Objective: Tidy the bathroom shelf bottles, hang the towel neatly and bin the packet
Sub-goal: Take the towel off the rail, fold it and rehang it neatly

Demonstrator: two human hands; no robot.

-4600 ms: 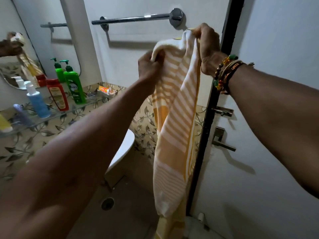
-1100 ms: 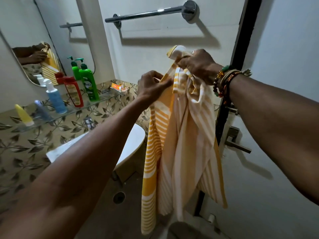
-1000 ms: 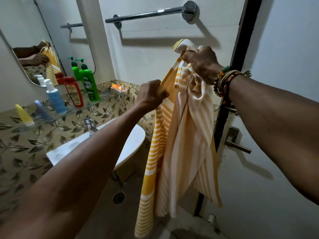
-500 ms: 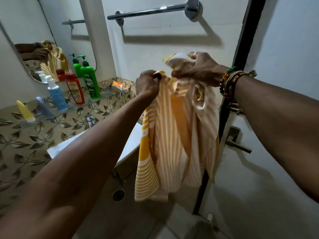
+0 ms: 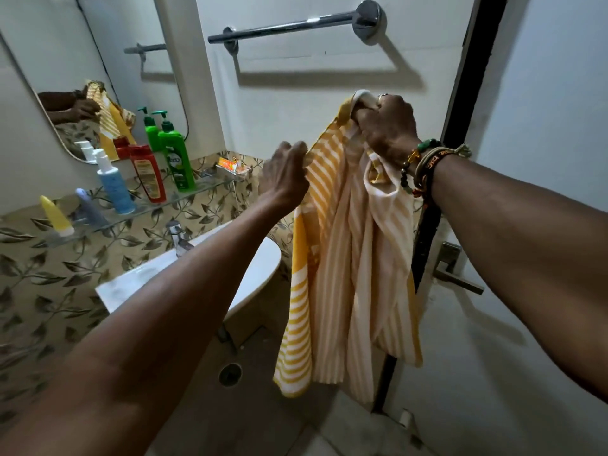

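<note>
A yellow and white striped towel [image 5: 342,258] hangs bunched in the air in front of the wall. My right hand [image 5: 386,125] grips its top corner, and my left hand [image 5: 284,174] pinches its upper edge lower down to the left. The chrome towel rail [image 5: 289,28] is bare on the wall above both hands. On the glass shelf [image 5: 204,187] at the left stand a green pump bottle [image 5: 176,156], a red bottle [image 5: 148,172] and a blue and white bottle [image 5: 113,184]. A yellow tube [image 5: 56,215] lies further left. An orange packet [image 5: 230,165] sits at the shelf's right end.
A mirror [image 5: 82,77] hangs above the shelf and reflects my hands and the towel. A white basin [image 5: 256,268] with a tap [image 5: 176,236] sits below. The door [image 5: 543,159] with its handle [image 5: 457,281] is at the right. A floor drain [image 5: 230,374] is below.
My right hand has lifted the towel's corner higher toward the rail and my left hand has dropped and slid left along the edge, so the towel hangs longer than half a second ago.
</note>
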